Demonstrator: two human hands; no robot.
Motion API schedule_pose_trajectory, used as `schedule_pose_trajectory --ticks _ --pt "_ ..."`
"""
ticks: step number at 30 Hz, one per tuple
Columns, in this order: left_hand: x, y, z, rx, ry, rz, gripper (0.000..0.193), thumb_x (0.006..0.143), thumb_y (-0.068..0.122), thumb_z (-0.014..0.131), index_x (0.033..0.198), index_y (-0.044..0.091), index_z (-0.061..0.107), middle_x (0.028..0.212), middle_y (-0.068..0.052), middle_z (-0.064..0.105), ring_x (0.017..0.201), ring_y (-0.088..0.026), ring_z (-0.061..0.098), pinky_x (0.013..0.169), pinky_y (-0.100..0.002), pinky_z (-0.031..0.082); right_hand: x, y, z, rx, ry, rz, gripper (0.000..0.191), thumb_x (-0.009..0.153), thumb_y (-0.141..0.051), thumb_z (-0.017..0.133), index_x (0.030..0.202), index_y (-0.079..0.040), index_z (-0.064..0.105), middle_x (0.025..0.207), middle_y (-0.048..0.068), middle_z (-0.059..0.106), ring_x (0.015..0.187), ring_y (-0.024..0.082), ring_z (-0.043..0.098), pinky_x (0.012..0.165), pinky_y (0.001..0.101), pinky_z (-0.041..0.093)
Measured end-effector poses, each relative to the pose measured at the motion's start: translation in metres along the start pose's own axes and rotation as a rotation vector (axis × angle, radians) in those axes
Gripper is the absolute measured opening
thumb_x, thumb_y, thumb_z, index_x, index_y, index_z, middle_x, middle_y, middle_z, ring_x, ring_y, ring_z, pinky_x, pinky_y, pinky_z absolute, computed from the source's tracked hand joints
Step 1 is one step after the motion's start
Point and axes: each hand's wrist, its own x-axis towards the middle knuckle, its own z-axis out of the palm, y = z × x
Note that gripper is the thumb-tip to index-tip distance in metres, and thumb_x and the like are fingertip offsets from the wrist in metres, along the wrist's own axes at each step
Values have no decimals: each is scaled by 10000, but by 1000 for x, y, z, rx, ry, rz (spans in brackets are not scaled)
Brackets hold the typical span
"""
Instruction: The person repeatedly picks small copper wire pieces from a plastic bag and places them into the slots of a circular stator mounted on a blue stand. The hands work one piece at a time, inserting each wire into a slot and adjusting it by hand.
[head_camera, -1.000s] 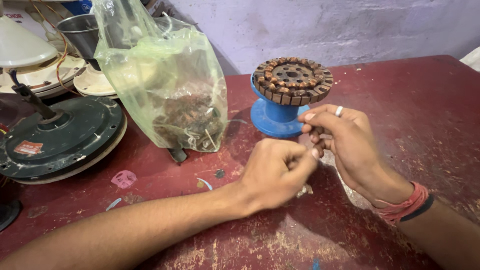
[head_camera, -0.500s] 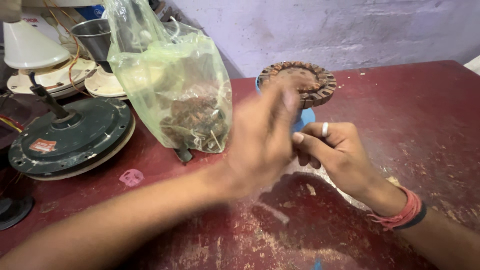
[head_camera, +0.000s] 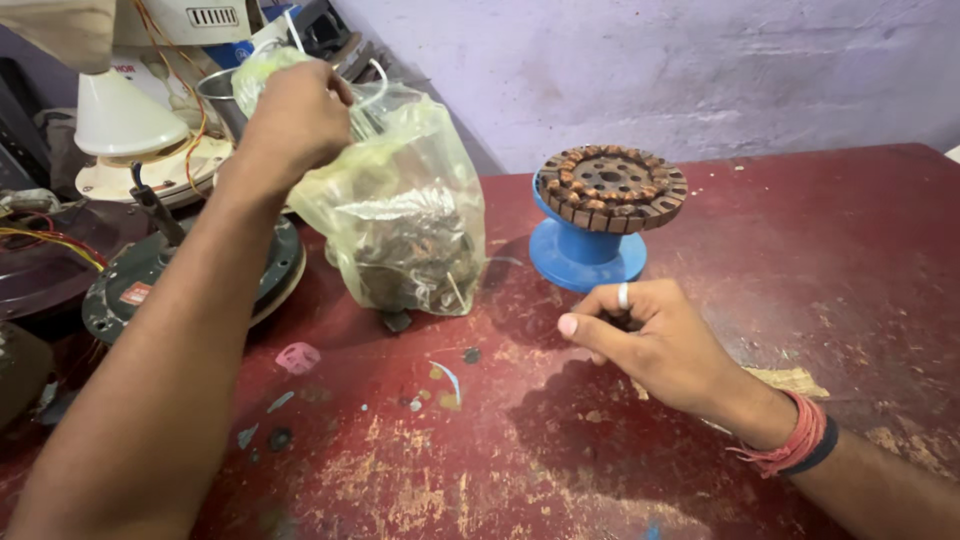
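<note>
In the upper left of the frame, the left hand (head_camera: 295, 120) grabs the top of a see-through greenish plastic bag (head_camera: 400, 210). The bag stands on the worn red table (head_camera: 850, 260) and has dark bits at its bottom. Near the middle, the right hand (head_camera: 650, 345) rests on the table, curled into a loose fist, with a ring on one finger and red threads on the wrist. I cannot tell if it holds anything. Just behind it stands a blue spool (head_camera: 585, 255) with a round brown motor winding (head_camera: 610, 187) on top. At the left edge lies a dark round fan motor (head_camera: 135, 280) with a small red label. A pink scrap (head_camera: 298, 357) lies below the bag.
</note>
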Motion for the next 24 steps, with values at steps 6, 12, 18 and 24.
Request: schedule_pose_trajectory --ticks 6,12,18,24 --pt "4 -11 15 102 -443 -121 304 880 142 650 1158 74 753 1070 -207 766 976 -340 733 850 -411 552 10 9 -3 147 142 -41 180 901 -139 679 792 -28 770 626 -4 675 507 35 549 459 211 429" --pt "3 -6 21 405 -483 -95 397 916 338 673 1177 48 748 1173 -240 707 1089 -384 673 953 -443 508 16 18 -14 239 271 48 154 906 -74 630 804 -10 726 618 -2 597 486 37 438 426 217 321" --pt "-6 9 6 564 -351 -43 310 839 173 619 1038 -18 761 1099 -285 718 1026 -437 695 876 -502 546 14 18 -14 165 304 -12 130 901 -80 663 809 -21 733 619 -20 593 477 23 425 409 213 302" --pt "-37 85 8 181 594 482 83 848 63 648 895 8 688 849 -201 678 782 -366 667 690 -482 521 16 14 -38 -359 543 -518 102 955 -106 741 1017 -26 746 765 10 650 578 93 510 498 248 384"
